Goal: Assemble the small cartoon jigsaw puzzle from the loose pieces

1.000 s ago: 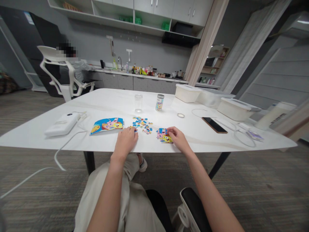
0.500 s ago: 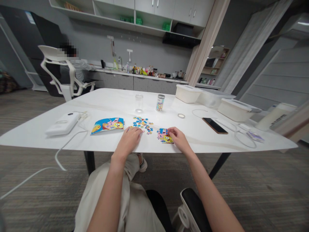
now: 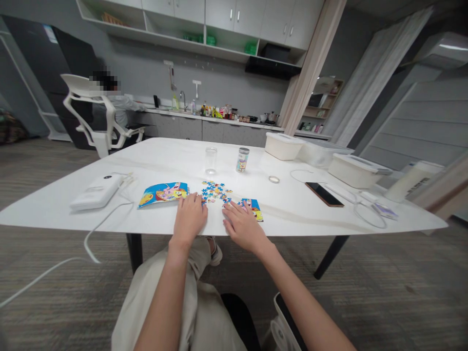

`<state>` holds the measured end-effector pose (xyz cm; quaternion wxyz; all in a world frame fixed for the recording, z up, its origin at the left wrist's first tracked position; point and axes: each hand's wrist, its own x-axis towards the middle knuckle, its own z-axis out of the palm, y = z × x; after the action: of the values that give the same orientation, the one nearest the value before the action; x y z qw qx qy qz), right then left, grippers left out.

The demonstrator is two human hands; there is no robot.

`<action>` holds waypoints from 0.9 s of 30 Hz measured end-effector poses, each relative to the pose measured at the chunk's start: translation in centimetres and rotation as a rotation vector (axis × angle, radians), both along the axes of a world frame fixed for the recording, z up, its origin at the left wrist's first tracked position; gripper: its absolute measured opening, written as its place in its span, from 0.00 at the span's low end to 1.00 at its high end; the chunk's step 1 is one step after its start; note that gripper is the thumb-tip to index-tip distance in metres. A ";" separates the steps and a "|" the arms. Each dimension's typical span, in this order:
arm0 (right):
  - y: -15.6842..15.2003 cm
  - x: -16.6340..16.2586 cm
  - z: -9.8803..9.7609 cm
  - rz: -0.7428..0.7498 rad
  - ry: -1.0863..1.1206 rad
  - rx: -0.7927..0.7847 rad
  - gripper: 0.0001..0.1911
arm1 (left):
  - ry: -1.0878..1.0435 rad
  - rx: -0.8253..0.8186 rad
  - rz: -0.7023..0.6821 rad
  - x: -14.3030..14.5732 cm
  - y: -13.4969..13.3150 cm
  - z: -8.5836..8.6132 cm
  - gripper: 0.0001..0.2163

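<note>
Loose jigsaw pieces (image 3: 215,189) lie in a small heap on the white table (image 3: 153,163). To the right of them is a joined section of the puzzle (image 3: 258,210), partly covered by my right hand (image 3: 243,222). That hand lies flat with fingers spread, its fingertips on the section's left part and the table beside it. My left hand (image 3: 190,217) rests palm down, fingers stretched out, between the heap and a curled picture sheet (image 3: 161,194) with the same cartoon figures. Its fingertips are close to the sheet's right edge.
Behind the pieces stand a clear jar (image 3: 211,161) and a printed can (image 3: 242,160). A ring of tape (image 3: 274,179) and a phone (image 3: 323,194) lie to the right, near lidded boxes (image 3: 283,146). A white device (image 3: 95,191) with cables sits left. A person (image 3: 120,109) sits at the back.
My right hand has moved left from the joined section's right edge and now lies across its left part. My left hand has shifted slightly left and toward me.
</note>
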<state>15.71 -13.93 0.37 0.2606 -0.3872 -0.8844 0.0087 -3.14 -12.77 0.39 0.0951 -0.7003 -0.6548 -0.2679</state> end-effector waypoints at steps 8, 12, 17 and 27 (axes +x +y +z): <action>-0.3 0.7 0.3 0.073 0.001 -0.050 0.17 | -0.082 -0.058 0.034 -0.9 0.2 -0.1 0.19; -0.3 0.5 0.2 0.043 0.023 -0.040 0.17 | -0.197 -0.074 -0.041 -1.1 0.4 -0.2 0.17; -0.2 0.4 0.1 0.027 0.009 -0.032 0.17 | -0.297 -0.049 -0.055 -1.3 0.5 -0.1 0.14; -0.2 0.4 0.2 0.019 -0.010 -0.021 0.16 | -0.209 -0.055 -0.206 -0.6 0.5 0.1 0.13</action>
<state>16.15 -14.12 0.59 0.2520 -0.3813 -0.8892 0.0187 -3.78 -12.28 0.47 -0.0210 -0.7345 -0.5928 -0.3296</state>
